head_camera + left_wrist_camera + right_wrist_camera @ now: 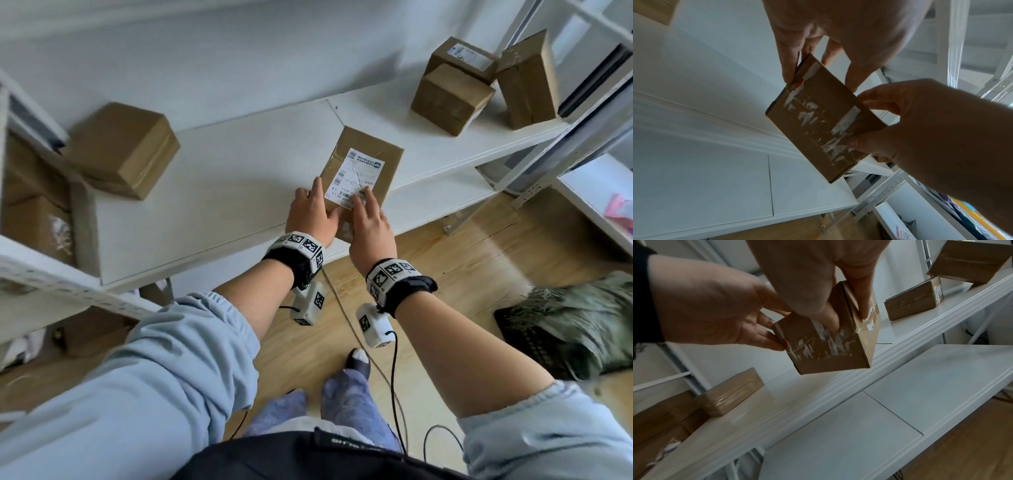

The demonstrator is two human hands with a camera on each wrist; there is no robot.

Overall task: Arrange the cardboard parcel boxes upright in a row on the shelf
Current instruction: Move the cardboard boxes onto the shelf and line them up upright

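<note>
A flat brown cardboard box (373, 150) with a white shipping label faces up at me over the front part of the white shelf (239, 178). Both hands hold it at its near end. My left hand (317, 205) grips its left edge, thumb on one side and fingers on the other, as the left wrist view shows (819, 82). My right hand (366, 212) pinches the right corner, thumb on the taped end face (847, 320). In the right wrist view the box (828, 350) hangs tilted, clear of the shelf board.
One box (123, 150) lies at the shelf's left end. Two stacked boxes (452, 99) and an upright one (527, 82) stand at the right end. More boxes (30, 205) fill the left bay. A lower shelf board (900, 402) juts out below.
</note>
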